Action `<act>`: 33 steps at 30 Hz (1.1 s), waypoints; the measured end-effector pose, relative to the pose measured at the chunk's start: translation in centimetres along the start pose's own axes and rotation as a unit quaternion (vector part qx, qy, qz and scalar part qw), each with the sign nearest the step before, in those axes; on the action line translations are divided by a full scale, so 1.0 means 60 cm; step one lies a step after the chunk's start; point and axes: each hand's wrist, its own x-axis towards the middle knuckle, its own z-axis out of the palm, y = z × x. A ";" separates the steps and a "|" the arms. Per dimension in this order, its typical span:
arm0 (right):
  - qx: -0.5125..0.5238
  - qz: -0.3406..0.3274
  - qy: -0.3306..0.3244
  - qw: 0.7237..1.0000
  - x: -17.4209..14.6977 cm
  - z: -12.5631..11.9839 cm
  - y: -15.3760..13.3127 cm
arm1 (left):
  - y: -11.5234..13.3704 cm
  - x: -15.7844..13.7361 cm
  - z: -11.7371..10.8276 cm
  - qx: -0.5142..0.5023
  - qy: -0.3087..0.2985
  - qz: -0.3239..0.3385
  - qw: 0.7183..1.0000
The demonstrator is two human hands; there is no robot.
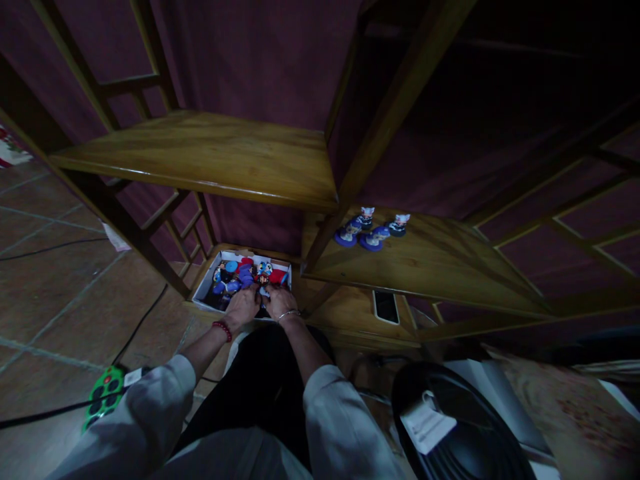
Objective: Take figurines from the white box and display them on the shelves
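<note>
A white open box on the low wooden shelf holds several small figurines in blue, purple and red. My left hand reaches over the box's near side, its fingers curled down among the figurines. Beside it my right hand also dips into the box, fingers bent toward the left hand. Both hands touch or grip something near the box's front, but the fingertips are hidden and dim. On the raised shelf to the right stand purple-based figurines and dark-based figurines.
A phone lies on the lower shelf, right of the box. Above the box juts a wooden shelf board. A green power strip with cables sits on the tiled floor at left. A black rounded object stands at lower right.
</note>
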 end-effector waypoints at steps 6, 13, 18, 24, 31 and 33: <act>0.014 -0.008 0.009 1.000 -0.001 -0.002 0.001 | 0.002 -0.005 0.001 0.009 0.043 -0.034 0.998; 0.012 0.008 -0.006 1.000 0.000 -0.001 -0.001 | -0.013 0.007 0.008 -0.011 0.062 -0.186 0.981; 0.004 0.011 -0.006 1.000 0.001 0.000 -0.001 | -0.014 0.008 0.006 -0.005 0.057 -0.155 0.986; 0.002 0.008 0.004 1.000 0.001 0.003 0.000 | -0.004 -0.006 0.001 0.016 0.065 -0.081 0.994; 0.006 0.010 0.006 1.000 0.000 0.001 -0.001 | 0.000 -0.003 0.000 0.027 0.078 -0.065 0.995; 0.011 0.007 0.013 1.000 0.000 0.001 0.000 | 0.000 -0.004 0.001 0.034 0.079 -0.074 0.994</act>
